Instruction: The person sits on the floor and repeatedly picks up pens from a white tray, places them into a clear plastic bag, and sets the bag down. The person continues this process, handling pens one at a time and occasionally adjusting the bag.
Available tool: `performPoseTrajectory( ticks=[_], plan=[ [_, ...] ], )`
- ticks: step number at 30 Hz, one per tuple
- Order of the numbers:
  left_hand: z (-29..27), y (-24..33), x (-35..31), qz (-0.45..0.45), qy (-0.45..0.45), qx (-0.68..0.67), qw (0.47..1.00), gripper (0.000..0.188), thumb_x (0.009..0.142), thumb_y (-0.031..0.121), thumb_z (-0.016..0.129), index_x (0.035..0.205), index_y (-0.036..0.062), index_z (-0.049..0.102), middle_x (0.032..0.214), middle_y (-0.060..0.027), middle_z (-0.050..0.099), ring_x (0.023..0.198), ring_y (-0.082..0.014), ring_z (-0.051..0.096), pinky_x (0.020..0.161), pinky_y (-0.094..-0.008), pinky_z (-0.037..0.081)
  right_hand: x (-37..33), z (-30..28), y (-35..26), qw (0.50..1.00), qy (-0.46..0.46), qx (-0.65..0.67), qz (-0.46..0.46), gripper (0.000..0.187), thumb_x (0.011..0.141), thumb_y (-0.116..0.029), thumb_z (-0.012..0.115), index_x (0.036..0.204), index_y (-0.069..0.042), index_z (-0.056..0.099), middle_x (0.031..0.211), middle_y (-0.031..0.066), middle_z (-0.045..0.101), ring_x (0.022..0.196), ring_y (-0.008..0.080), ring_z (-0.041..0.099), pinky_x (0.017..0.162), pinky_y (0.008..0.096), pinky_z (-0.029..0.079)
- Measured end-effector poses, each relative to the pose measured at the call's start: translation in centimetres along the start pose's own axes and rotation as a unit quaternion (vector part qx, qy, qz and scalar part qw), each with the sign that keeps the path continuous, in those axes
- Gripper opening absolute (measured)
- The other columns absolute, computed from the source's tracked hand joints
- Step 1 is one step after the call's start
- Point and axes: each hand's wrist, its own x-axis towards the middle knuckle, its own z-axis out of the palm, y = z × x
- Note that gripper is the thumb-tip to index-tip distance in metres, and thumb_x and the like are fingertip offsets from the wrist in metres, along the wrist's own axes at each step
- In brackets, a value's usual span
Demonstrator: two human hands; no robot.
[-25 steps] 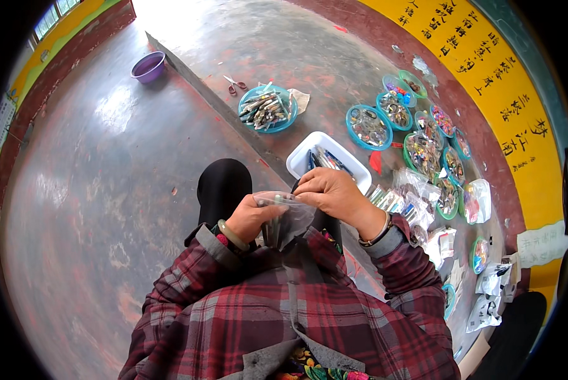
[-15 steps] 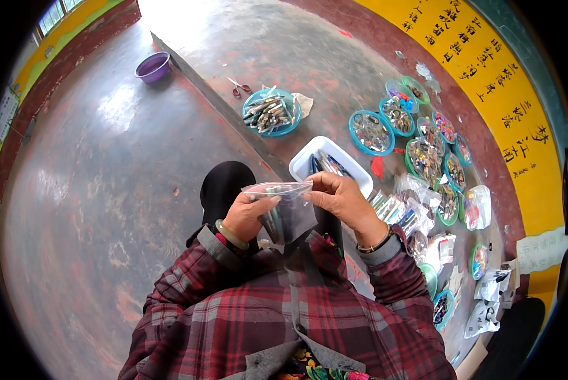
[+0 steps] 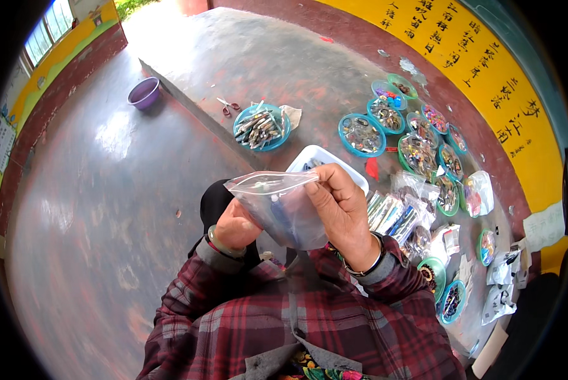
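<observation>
A clear zip-top plastic bag (image 3: 284,218) is held up over my lap, its mouth edge uppermost. My right hand (image 3: 347,215) pinches the bag's upper right edge between thumb and fingers. Against the bag's left side is my left hand (image 3: 235,227), its fingers hidden behind the plastic. Something bluish shows faintly through the bag; whether it lies inside or behind, I cannot tell. Just beyond the bag stands a white plastic basin (image 3: 353,171), mostly covered by the bag and my right hand. A few pens in it peek out.
A blue basin heaped with pens (image 3: 260,130) stands ahead, with scissors (image 3: 228,106) beside it. A purple basin (image 3: 144,93) sits farther left. On the right are several round baskets of small parts (image 3: 362,135) and bagged pens (image 3: 391,215). A floor ledge (image 3: 195,109) runs diagonally.
The bag has turned toward me and its mouth looks wider. My left thumb has left the bag's front. My right hand has come closer and lower along the edge.
</observation>
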Motion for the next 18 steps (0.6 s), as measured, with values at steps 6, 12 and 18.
performPoseTrajectory(
  ticks=[6, 12, 18],
  plan=[
    [-0.5, -1.5, 0.7, -0.052, -0.019, 0.011, 0.998, 0.095, 0.064, 0.032, 0.076, 0.138, -0.0042, 0.028, 0.138, -0.0198, 0.04, 0.128, -0.0325, 0.04, 0.108, -0.0435, 0.031, 0.1, 0.0, 3.8, 0.996, 0.039, 0.049, 0.059, 0.009, 0.094, -0.013, 0.054, 0.093, -0.004, 0.054, 0.071, -0.0016, 0.057, 0.063, 0.0029, 0.05, 0.055, 0.0206, 0.041],
    [-3.8, -2.6, -0.8, -0.077, 0.102, 0.094, 0.987, 0.068, 0.067, 0.009, 0.071, 0.128, -0.0022, 0.043, 0.119, -0.0137, 0.057, 0.109, -0.0277, 0.057, 0.095, -0.0392, 0.045, -0.6, -0.8, 6.0, 0.984, 0.077, -0.161, 0.017, 0.006, 0.087, -0.008, 0.06, 0.091, -0.003, 0.06, 0.074, 0.0059, 0.063, 0.066, 0.0097, 0.058, 0.059, 0.0251, 0.046],
    [-4.1, -2.6, -1.4, -0.103, 0.159, 0.108, 0.976, 0.052, 0.071, 0.006, 0.067, 0.12, -0.0006, 0.049, 0.11, -0.0129, 0.059, 0.102, -0.0272, 0.059, 0.09, -0.0401, 0.047, -0.7, -1.9, 7.9, 0.992, 0.049, -0.11, 0.049, 0.007, 0.087, -0.008, 0.062, 0.091, -0.001, 0.062, 0.073, 0.0024, 0.061, 0.068, 0.007, 0.057, 0.061, 0.0227, 0.046]
  ],
)
